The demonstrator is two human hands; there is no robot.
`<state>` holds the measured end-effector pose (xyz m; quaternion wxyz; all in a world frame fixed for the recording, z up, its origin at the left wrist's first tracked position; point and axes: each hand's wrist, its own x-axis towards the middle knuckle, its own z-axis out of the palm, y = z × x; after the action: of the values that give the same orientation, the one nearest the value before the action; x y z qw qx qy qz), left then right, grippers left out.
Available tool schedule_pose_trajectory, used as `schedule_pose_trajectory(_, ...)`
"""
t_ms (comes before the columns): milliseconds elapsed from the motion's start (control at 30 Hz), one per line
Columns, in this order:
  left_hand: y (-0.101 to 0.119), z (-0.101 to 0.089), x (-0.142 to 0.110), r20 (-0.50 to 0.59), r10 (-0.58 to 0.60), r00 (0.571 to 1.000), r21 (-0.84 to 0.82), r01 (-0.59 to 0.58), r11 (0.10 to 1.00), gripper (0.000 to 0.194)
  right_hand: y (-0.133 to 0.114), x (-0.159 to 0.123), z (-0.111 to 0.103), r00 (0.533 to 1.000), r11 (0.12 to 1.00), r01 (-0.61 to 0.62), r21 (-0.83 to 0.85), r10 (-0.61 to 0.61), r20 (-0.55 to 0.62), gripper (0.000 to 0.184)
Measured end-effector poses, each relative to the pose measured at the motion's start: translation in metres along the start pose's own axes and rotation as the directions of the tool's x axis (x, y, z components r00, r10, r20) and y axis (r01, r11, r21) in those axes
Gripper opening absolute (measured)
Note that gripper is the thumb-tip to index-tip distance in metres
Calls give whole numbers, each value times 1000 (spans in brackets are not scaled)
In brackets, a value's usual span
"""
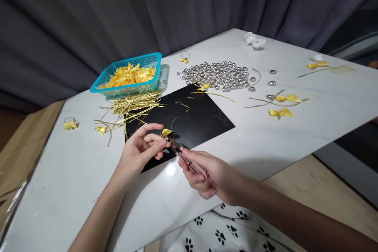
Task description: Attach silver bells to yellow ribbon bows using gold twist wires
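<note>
My left hand (141, 149) pinches a small yellow ribbon bow (166, 132) with a thin gold wire at its fingertips, over the near corner of a black mat (201, 122). My right hand (203, 173) is closed around a slim pair of pliers (180, 152). The tip of the pliers meets the bow at my left fingertips. Both hands hover just above the white table (265, 145).
A teal basket (130, 75) of yellow bows stands at the back left, with a heap of gold wire ties (132, 106) in front. A pile of silver beads (218, 75) lies behind the mat. Finished bows (283, 104) and white paper (254, 40) lie to the right.
</note>
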<state>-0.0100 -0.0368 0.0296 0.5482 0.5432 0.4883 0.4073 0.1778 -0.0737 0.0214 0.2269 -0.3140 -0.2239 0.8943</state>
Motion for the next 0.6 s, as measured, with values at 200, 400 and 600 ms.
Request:
schedule_pose_trajectory(200, 0, -1, 0, 7, -29, 1000, 16, 29, 999, 33, 0, 3, -1, 997, 997, 74, -11, -74, 1, 30)
schedule_pose_trajectory(400, 0, -2, 0, 11, -54, 998, 3, 54, 999, 33, 0, 3, -3, 995, 995, 98, -11, -98, 36, 30)
schedule_pose_trajectory(600, 1, 0, 0, 72, -77, 994, -62, 82, 995, 32, -1, 3, -3, 994, 997, 79, 26, -80, 78, 26)
